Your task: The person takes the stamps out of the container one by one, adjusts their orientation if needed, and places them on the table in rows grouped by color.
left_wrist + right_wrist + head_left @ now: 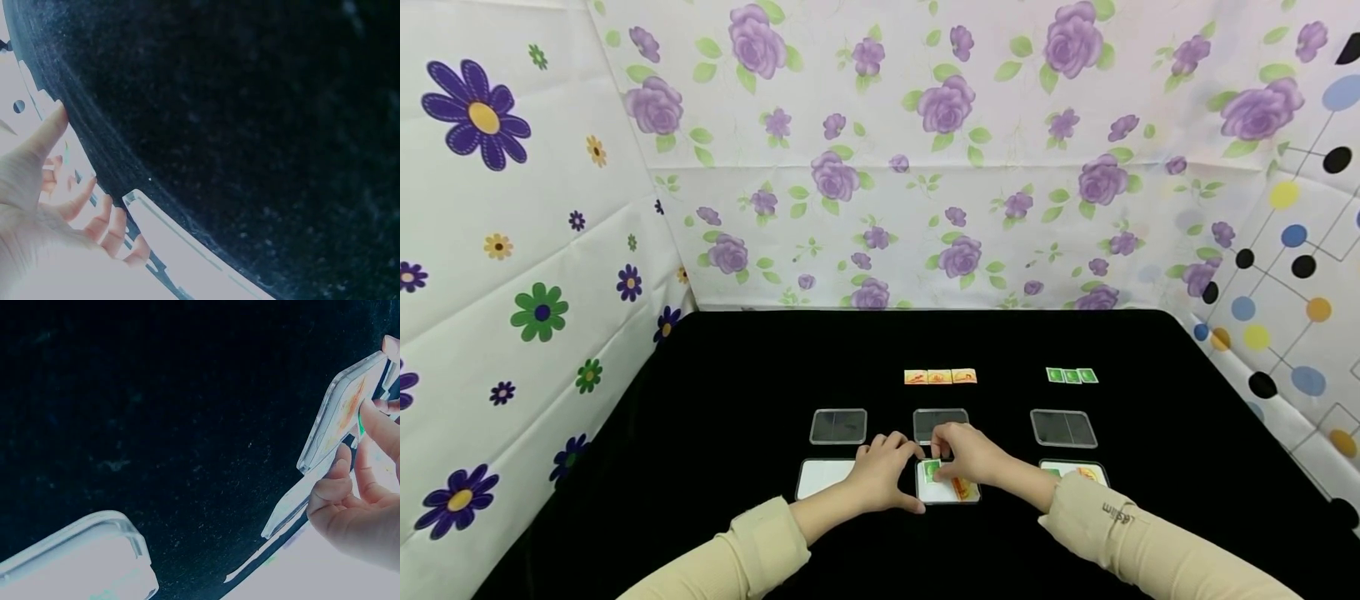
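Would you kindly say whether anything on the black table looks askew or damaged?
Nothing stands out: the far orange cards and green cards lie in rough rows beyond three clear plastic pieces, with no visible spill or damage.

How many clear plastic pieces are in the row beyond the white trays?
3: left piece, beyond the left tray; middle piece, partly behind the right hand; right piece, beyond the right tray. Others may be hidden from view.
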### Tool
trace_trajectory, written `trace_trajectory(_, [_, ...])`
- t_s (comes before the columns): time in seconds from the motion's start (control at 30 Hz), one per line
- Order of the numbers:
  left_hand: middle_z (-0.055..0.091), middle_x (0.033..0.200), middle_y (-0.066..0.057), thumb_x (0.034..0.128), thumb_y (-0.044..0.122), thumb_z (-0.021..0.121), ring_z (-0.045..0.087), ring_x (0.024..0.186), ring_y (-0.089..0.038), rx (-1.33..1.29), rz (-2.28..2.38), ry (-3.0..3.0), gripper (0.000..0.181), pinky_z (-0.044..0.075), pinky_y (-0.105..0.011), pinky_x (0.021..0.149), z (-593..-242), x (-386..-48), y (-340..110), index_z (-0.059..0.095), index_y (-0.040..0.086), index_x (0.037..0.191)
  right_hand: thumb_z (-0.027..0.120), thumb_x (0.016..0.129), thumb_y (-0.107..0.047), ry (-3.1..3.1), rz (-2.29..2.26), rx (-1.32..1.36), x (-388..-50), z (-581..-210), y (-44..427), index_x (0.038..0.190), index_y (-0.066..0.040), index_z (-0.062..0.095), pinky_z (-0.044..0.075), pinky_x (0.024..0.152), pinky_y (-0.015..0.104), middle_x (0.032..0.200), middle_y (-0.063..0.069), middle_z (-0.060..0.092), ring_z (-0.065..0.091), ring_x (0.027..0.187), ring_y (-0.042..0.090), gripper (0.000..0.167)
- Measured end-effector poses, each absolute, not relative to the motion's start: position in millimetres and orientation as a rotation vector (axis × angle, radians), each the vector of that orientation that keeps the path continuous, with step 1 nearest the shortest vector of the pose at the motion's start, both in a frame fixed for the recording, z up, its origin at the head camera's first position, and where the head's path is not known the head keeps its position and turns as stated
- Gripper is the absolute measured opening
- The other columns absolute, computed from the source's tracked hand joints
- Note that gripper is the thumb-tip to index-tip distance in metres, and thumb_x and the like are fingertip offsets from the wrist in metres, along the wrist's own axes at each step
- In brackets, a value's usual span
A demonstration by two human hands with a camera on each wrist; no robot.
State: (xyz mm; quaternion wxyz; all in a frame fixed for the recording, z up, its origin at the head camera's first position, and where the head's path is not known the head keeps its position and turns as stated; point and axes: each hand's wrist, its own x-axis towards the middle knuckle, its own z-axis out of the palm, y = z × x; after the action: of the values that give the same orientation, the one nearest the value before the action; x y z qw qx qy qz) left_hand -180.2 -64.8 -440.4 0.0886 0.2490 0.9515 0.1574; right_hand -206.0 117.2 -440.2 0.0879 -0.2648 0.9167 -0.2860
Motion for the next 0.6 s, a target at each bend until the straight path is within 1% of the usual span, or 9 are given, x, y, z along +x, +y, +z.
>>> trace_trajectory(0.13, [0.052,0.124,-0.007,0.0661,0.040,0.084,0.048,0.113,-0.028,0.750,0.479,2.832,0.064,0.040,-0.052,0.089,-440.2,-179.9,-65.1,0.057,0.015,0.119,0.079,0.070,-0.002,2.727,-0.879,-0.801,-206.0,-441.6,117.5,0.074,-0.010,0.053,0.037,0.059,0.021,0.073,-0.002,0.051,0.044,0.066,0.009,0.028])
trace_trajectory(0.3, [0.053,0.124,-0.008,0.0663,0.040,0.084,0.048,0.113,-0.029,0.758,0.485,2.835,0.064,0.041,-0.051,0.089,-440.0,-179.5,-65.1,0.057,0.015,0.119,0.078,0.071,-0.002,2.713,-0.917,-0.824,-205.5,-442.7,119.5,0.072,-0.010,0.052,0.037,0.055,0.018,0.067,-0.005,0.050,0.044,0.060,0.005,0.028])
trace_trajectory(0.47, [0.053,0.124,-0.008,0.0662,0.039,0.084,0.048,0.112,-0.029,0.753,0.487,2.843,0.064,0.041,-0.052,0.089,-438.8,-179.2,-64.7,0.057,0.015,0.119,0.077,0.071,0.002,2.685,-0.987,-0.834,-205.5,-443.1,120.5,0.073,-0.008,0.052,0.037,0.053,0.017,0.065,-0.004,0.050,0.044,0.058,0.004,0.027])
trace_trajectory(0.6, [0.053,0.124,-0.008,0.0664,0.039,0.084,0.048,0.112,-0.029,0.750,0.488,2.841,0.064,0.040,-0.052,0.089,-438.2,-178.6,-64.7,0.057,0.015,0.119,0.076,0.071,0.005,2.671,-1.037,-0.845,-205.2,-444.8,120.8,0.074,-0.007,0.052,0.039,0.054,0.017,0.065,-0.003,0.051,0.045,0.059,0.003,0.026])
